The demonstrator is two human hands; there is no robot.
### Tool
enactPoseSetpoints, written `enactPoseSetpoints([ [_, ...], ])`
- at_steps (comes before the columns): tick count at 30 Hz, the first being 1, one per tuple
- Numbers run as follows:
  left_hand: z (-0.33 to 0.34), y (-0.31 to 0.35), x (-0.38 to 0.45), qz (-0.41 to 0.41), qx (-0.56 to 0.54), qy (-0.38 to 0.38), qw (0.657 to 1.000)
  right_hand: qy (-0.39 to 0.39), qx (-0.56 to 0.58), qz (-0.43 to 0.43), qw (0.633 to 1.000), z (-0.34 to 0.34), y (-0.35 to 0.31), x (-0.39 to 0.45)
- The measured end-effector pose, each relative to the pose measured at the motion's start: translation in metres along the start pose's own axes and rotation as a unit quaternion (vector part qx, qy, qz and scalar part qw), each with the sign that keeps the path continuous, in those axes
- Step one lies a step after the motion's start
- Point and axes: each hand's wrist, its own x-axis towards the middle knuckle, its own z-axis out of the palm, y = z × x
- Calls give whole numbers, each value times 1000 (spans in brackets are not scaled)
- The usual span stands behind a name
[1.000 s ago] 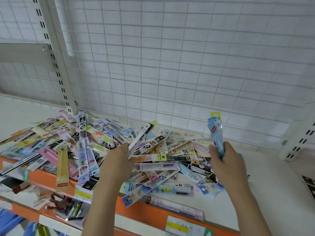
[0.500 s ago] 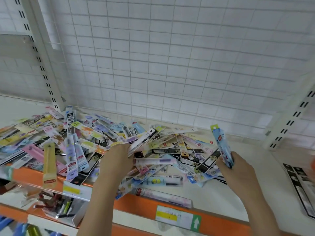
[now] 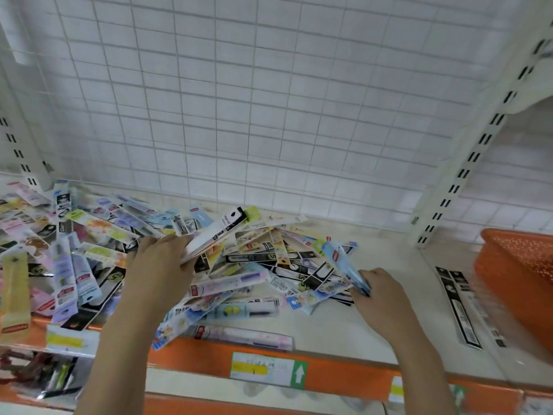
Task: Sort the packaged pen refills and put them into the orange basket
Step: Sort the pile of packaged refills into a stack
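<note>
A big loose pile of packaged pen refills covers the left and middle of the white shelf. My left hand grips a white refill pack with a black-and-green top, lifted at a slant over the pile. My right hand holds a small bunch of light blue refill packs, their tops pointing up and left. The orange basket stands at the right edge of the shelf, only partly in view.
A white wire grid backs the shelf, with slotted uprights at left and right. Two black-and-white packs lie beside the basket. The orange shelf front carries price labels. A lower shelf at bottom left holds more items.
My view has swung right, bringing the orange basket into sight. My right hand with the blue packs has dropped lower and tilted them. My left hand still holds the white pack.
</note>
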Motion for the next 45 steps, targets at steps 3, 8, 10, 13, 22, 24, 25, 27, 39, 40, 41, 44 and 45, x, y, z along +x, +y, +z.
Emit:
enactPoseSetpoints([
  [3, -3, 2, -1, 16, -50, 13, 999, -8, 7, -25, 1000, 3, -5, -2],
  [8, -9, 8, 0, 43, -83, 33, 995, -19, 1, -15, 1000, 12, -13, -4],
  [10, -12, 9, 0, 46, -78, 44, 995, -17, -3, -15, 1000, 13, -14, -4],
  [13, -15, 9, 0, 49, -98, 39, 993, 3, -18, -25, 1000, 13, -13, -4],
  [22, 1, 17, -6, 9, -67, -110, 992, 93, 88, 10, 992, -5, -8, -9],
  [24, 8, 20, -7, 9, -46, -150, 988, 107, 116, 24, 987, -9, -6, -11],
  [25, 12, 21, -8, 12, -32, -166, 986, 115, 122, 33, 985, -10, -4, -11],
  [27, 19, 23, -11, 27, 8, -186, 982, 129, 107, 43, 985, -12, 1, -11],
  [39, 30, 31, -13, 15, 39, -140, 989, 131, 108, 29, 985, -12, 1, -18],
  [40, 27, 31, -13, 16, 42, -134, 990, 126, 109, 21, 986, -11, -1, -19],
  [41, 24, 32, -13, 18, 44, -127, 991, 126, 112, 12, 986, -11, -2, -20],
  [44, 10, 31, -11, 14, 20, -97, 995, 140, 121, -9, 983, -11, -4, -21],
  [45, 5, 31, -11, 12, 5, -85, 996, 146, 124, -14, 981, -11, -6, -22],
])
